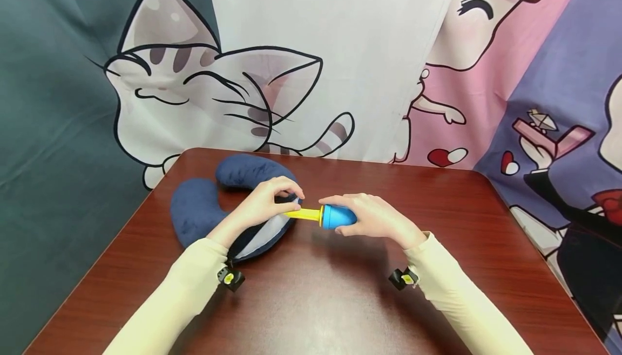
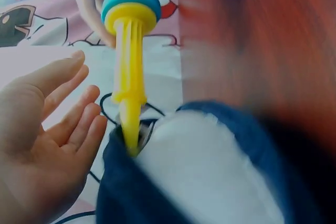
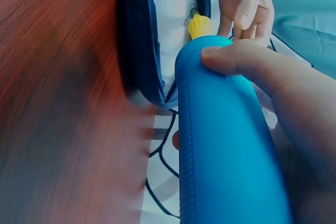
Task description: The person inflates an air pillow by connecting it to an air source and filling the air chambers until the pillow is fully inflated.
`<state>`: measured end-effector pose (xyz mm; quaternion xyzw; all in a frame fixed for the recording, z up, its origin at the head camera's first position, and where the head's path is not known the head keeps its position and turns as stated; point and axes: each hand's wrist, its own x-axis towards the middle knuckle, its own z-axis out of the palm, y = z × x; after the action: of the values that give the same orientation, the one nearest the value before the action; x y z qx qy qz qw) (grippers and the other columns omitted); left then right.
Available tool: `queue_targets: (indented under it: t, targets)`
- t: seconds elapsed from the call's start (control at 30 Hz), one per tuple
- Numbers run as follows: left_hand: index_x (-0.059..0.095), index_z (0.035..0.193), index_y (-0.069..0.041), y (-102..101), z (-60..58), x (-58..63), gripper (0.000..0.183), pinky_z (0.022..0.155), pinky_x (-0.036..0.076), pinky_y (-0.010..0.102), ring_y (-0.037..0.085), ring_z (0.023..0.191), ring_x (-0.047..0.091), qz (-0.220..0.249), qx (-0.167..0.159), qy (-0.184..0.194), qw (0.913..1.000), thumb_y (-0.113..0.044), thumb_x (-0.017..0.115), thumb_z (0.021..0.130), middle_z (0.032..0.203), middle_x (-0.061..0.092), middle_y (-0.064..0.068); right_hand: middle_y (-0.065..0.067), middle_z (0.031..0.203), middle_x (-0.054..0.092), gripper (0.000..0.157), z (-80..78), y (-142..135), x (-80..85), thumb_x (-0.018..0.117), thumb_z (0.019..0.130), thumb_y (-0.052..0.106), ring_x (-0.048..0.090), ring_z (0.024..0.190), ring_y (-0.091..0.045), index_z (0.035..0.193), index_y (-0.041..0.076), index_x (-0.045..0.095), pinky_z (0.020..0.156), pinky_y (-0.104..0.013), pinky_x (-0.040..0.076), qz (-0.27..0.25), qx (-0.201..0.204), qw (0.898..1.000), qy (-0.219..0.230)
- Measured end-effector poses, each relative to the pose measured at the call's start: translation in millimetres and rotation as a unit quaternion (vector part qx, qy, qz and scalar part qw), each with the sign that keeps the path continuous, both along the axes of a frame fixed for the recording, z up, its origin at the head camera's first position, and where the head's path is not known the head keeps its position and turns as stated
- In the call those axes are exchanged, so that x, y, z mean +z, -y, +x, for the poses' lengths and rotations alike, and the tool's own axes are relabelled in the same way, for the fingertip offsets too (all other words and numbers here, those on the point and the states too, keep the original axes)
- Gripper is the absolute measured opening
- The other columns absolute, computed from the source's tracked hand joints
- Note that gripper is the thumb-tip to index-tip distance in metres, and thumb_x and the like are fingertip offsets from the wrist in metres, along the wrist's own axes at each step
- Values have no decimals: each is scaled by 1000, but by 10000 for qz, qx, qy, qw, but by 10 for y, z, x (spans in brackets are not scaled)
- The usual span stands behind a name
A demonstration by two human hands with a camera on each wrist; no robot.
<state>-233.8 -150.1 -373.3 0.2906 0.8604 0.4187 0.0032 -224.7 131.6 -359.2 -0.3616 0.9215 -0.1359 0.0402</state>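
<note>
A blue hand pump (image 1: 338, 217) with a long yellow nozzle (image 2: 130, 66) is gripped in my right hand (image 1: 371, 216), the thumb lying along its side near the nozzle end. The nozzle tip points into the opening of a navy neck pillow (image 1: 194, 209), where a white inner lining (image 2: 194, 166) shows. In the left wrist view the tip sits by a small clear fitting (image 2: 148, 131) at the edge of that lining. My left hand (image 2: 50, 135) is beside the nozzle, fingers extended and apart from it, above the pillow.
The pillow lies on a reddish-brown wooden table (image 1: 316, 301), left of its middle. Behind the table hangs a cloth backdrop (image 1: 330, 36) with cartoon figures. Small black cameras are strapped at both wrists over cream sleeves (image 1: 457, 285).
</note>
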Motion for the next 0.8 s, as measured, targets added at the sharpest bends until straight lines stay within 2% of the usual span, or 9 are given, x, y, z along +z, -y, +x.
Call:
queue_targets:
  t: [0.13, 0.3, 0.53, 0.8]
  targets:
    - [72, 105, -15, 100, -18, 81, 19, 92, 52, 41, 21, 107, 59, -445, 82, -235, 9987, -19, 76, 87, 112, 68, 2, 5, 129, 62, 66, 12, -11, -4, 76, 83, 41, 57, 108, -18, 143, 38, 50, 82, -34, 52, -71, -8, 9999, 137]
    - [72, 106, -15, 235, -13, 135, 25, 98, 43, 48, 26, 112, 56, -952, 0, -442, 9945, -22, 79, 84, 117, 66, 4, 4, 132, 61, 66, 14, -24, -5, 76, 83, 41, 56, 110, -19, 143, 38, 49, 83, -36, 52, -100, -27, 9997, 210]
    - [66, 118, -23, 334, 26, 53, 43, 93, 44, 53, 32, 114, 51, -2006, 97, -475, 9785, -33, 83, 79, 127, 56, 8, 4, 132, 60, 66, 10, -73, -34, 76, 83, 40, 56, 110, -20, 143, 40, 48, 83, -36, 51, -103, -61, 9997, 198]
    - [59, 129, -21, 349, 3, 2, 49, 99, 47, 52, 34, 119, 54, -2097, 69, -434, 9768, -21, 78, 84, 130, 55, 10, 4, 130, 61, 67, 14, -106, -51, 78, 83, 38, 55, 110, -19, 143, 38, 48, 83, -34, 53, -211, -59, 9992, 335]
